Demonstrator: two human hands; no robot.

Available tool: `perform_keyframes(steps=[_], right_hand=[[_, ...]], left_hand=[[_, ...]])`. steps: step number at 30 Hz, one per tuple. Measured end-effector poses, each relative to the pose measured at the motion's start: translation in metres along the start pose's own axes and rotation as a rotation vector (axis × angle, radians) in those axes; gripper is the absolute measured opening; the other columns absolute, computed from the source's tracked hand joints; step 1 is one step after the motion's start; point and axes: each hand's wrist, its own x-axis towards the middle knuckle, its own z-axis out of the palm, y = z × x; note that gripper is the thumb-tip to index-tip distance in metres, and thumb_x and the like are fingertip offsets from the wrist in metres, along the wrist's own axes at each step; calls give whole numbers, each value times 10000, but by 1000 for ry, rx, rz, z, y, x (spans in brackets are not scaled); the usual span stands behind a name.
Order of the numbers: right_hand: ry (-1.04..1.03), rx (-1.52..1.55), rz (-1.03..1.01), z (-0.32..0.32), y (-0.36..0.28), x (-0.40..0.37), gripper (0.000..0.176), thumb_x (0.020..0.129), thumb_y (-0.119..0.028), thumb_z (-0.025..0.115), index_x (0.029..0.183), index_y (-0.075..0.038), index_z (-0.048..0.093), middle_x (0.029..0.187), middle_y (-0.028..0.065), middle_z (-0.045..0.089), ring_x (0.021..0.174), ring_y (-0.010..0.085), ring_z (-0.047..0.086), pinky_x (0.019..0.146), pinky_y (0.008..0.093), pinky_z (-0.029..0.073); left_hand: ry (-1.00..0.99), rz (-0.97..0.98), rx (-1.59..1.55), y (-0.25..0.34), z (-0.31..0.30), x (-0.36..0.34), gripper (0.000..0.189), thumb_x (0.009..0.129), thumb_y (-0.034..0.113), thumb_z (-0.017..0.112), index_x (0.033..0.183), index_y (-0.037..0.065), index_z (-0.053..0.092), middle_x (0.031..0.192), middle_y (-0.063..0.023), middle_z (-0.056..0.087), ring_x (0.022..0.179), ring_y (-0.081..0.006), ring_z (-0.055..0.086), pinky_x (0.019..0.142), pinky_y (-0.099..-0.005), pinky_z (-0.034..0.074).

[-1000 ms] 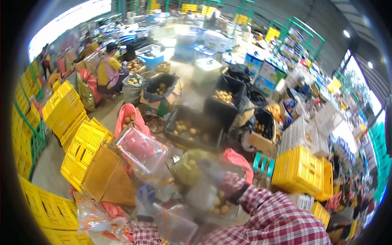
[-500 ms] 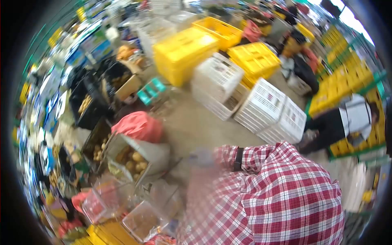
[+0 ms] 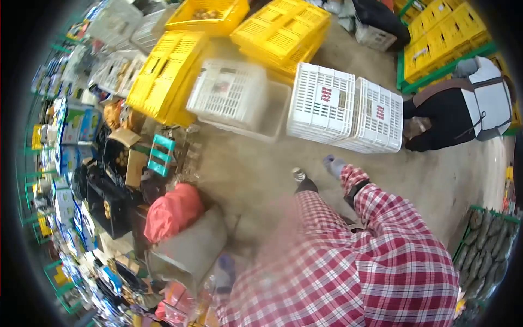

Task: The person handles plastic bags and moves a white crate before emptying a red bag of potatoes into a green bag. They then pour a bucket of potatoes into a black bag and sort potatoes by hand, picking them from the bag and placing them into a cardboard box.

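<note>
My right hand (image 3: 334, 165), in a greyish glove, hangs over the concrete floor below the white crates (image 3: 321, 103). Its fingers look loosely stretched and nothing shows in them. A dark band circles that wrist over the plaid sleeve. My left hand (image 3: 224, 272), also gloved, is low and blurred beside a grey container (image 3: 190, 245); its fingers cannot be made out. A red plastic bag (image 3: 174, 212) rests against the container's upper side. One of my shoes (image 3: 299, 174) shows on the floor between both hands.
Stacked yellow crates (image 3: 283, 27) and a pale translucent crate (image 3: 229, 92) stand ahead. A person (image 3: 463, 103) bends over at the right, beside the white crates. A teal tray (image 3: 162, 155) and cardboard boxes (image 3: 135, 166) are at the left. A rack of dark bundles (image 3: 485, 250) stands lower right.
The view has swung, and the crates appear larger. My right hand has moved rightward across the frame, away from the grey container. The round, potato-like items inside that container no longer show.
</note>
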Motion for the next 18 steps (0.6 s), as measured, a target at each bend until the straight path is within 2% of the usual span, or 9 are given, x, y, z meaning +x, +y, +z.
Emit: perform_keyframes(steps=[2, 4, 6, 10, 11, 12, 13, 15, 18], right_hand=[[147, 107, 106, -14, 35, 28, 208, 882, -210, 509, 980, -63, 620, 869, 138, 609, 723, 244, 571, 621, 386, 457], [300, 159, 198, -41, 76, 53, 88, 877, -73, 493, 887, -52, 578, 743, 59, 551, 620, 155, 492, 518, 322, 414], [389, 215, 296, -69, 107, 76, 78, 885, -47, 501, 855, -37, 571, 687, 34, 543, 565, 124, 470, 473, 293, 403], [282, 198, 336, -106, 126, 87, 235, 899, -259, 563, 893, -42, 651, 764, 136, 654, 667, 257, 626, 617, 364, 506], [309, -190, 161, -109, 136, 79, 249, 891, -281, 569, 890, -51, 664, 783, 152, 667, 717, 288, 656, 653, 391, 521], [379, -123, 279, -118, 88, 64, 220, 861, -253, 596, 933, -57, 665, 825, 153, 681, 764, 311, 667, 695, 408, 521], [449, -160, 238, -112, 89, 56, 198, 863, -239, 605, 938, -64, 660, 802, 130, 675, 736, 279, 657, 687, 382, 514], [342, -42, 290, -126, 72, 35, 174, 877, -233, 595, 933, -81, 659, 761, 101, 657, 688, 232, 637, 631, 354, 499], [235, 174, 343, -65, 62, 29, 132, 900, -212, 568, 871, -99, 630, 680, 33, 584, 590, 153, 547, 528, 298, 430]], left_hand=[[-102, -48, 37, 33, 19, 31, 197, 965, 228, 505, 944, 39, 558, 838, -18, 551, 748, -132, 510, 679, -290, 438], [-190, -88, 29, 82, 60, 55, 233, 971, 252, 505, 965, 26, 563, 848, -37, 559, 760, -155, 519, 704, -310, 446], [-235, -101, -34, 138, 97, 71, 270, 978, 279, 499, 977, 18, 570, 847, -46, 561, 767, -164, 521, 708, -317, 447], [-315, -44, 133, 108, 93, 93, 246, 988, 254, 486, 972, 28, 582, 829, 0, 569, 731, -99, 521, 650, -266, 443], [-343, -118, 97, 106, 97, 93, 235, 982, 248, 492, 964, 32, 584, 811, -7, 569, 714, -106, 525, 635, -271, 446], [-363, -198, 64, 110, 97, 89, 224, 977, 241, 498, 956, 36, 586, 794, -13, 569, 696, -113, 530, 621, -277, 449], [-371, -283, 43, 117, 102, 90, 213, 971, 234, 504, 948, 40, 588, 777, -20, 569, 679, -120, 535, 606, -282, 452], [-437, -284, 97, 130, 115, 113, 197, 961, 226, 512, 928, 51, 597, 743, -28, 564, 652, -130, 534, 583, -290, 451], [-409, -168, 228, 95, 91, 149, 208, 948, 218, 516, 933, 36, 616, 753, -46, 597, 682, -157, 562, 629, -317, 472]])
